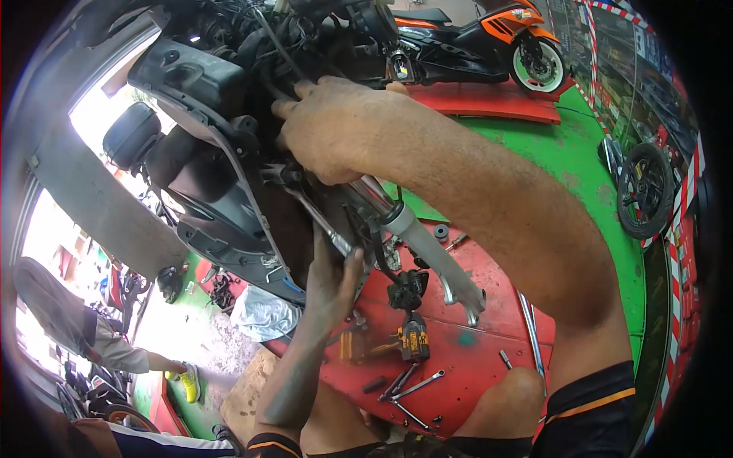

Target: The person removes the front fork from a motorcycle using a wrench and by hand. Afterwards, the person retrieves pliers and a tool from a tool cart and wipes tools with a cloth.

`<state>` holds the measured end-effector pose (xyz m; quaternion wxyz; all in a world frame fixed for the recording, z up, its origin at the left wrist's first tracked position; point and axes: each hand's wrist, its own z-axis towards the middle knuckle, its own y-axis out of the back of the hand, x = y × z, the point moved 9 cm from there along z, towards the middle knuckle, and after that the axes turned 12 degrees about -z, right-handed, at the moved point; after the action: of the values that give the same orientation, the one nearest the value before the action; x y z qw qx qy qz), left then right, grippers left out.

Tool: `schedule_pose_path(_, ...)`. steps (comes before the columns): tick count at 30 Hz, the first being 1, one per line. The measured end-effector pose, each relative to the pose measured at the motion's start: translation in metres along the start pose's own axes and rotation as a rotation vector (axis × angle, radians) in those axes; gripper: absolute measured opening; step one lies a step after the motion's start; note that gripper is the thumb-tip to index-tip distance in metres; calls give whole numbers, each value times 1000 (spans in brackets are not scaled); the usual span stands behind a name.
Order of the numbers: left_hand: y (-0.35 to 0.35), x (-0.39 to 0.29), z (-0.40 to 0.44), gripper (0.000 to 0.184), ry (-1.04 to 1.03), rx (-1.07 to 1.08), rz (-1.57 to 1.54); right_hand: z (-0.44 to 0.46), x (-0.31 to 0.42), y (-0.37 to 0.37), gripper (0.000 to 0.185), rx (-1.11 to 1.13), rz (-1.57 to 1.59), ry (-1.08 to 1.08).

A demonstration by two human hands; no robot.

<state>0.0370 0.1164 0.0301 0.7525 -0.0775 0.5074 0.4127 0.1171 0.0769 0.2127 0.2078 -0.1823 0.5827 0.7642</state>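
The one view, from the camera on the person's head, faces forward and down over their own knee (pixel 510 404); the right hand (pixel 336 126) and left hand (pixel 332 282) sit close before the lens, at the near scooter (pixel 210 175); the red platform (pixel 450 382) is seen from above, a little farther off; the orange motorcycle (pixel 473 38) stands well beyond, at the top; the wide lens takes in a bright opening (pixel 88 122) on the left, bends straight edges and darkens the corners.

Black sleeves (pixel 595 424), each with one thin orange stripe (pixel 592 404), are worn with dark shorts (pixel 489 447).
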Motion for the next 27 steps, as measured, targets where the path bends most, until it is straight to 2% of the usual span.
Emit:
schedule_pose_path(1, 5, -18, -15, 77, 81, -38, -118, 0, -1, 0, 51, -10, 5, 2)
schedule_pose_path(3, 28, -53, -33, 56, 268, -90, -624, 3, -3, -3, 52, -59, 16, 7)
schedule_pose_path(4, 33, -71, -35, 49, 268, 45, -1188, 5, -1, -5, 52, -85, 24, 14)
schedule_pose_path(5, 38, -72, -35, 54, 269, 89, -1243, 6, 0, -6, 53, -86, 29, 20)
schedule_pose_path(7, 36, -58, -32, 62, 282, 9, -929, 6, -2, -5, 56, -91, 29, 18)
schedule_pose_path(8, 27, -47, -34, 66, 292, -115, -558, 5, -4, -3, 58, -85, 18, 19)
schedule_pose_path(9, 9, -37, -25, 70, 124, -85, -283, 3, -5, 0, 60, -77, 10, 21)
schedule_pose_path(12, 3, 14, 20, 76, 68, -80, 219, 2, 4, -1, 64, -60, 43, 33)
schedule_pose_path(14, -1, 18, 5, 71, 49, -29, -66, 1, -2, 1, 65, -82, 41, 25)
schedule_pose_path(16, 20, -2, -24, 68, 37, -148, -266, 2, -1, 0, 65, -128, 50, 37)
schedule_pose_path(18, 30, -50, -36, 62, 279, -52, -850, 1, -1, 1, 65, -132, 67, 40)
schedule_pose_path(20, 34, -77, -32, 60, 278, 120, -1098, 0, 0, 2, 65, -141, 79, 42)
schedule_pose_path(21, 30, -72, -30, 63, 272, 54, -851, -1, -1, 3, 65, -148, 78, 37)
schedule_pose_path(22, 24, -54, -33, 68, 301, -160, -565, -3, -3, 4, 65, -155, 79, 28)
schedule_pose_path(23, 15, -41, -23, 70, 70, -113, -175, -2, -5, 3, 65, -150, 72, 18)
schedule_pose_path(25, 1, -4, -3, 72, -166, -73, 220, 2, -2, 1, 64, -140, 69, 13)
schedule_pose_path(27, -4, 11, 8, 76, -17, -31, 23, 5, 1, 1, 61, -106, 29, 9)
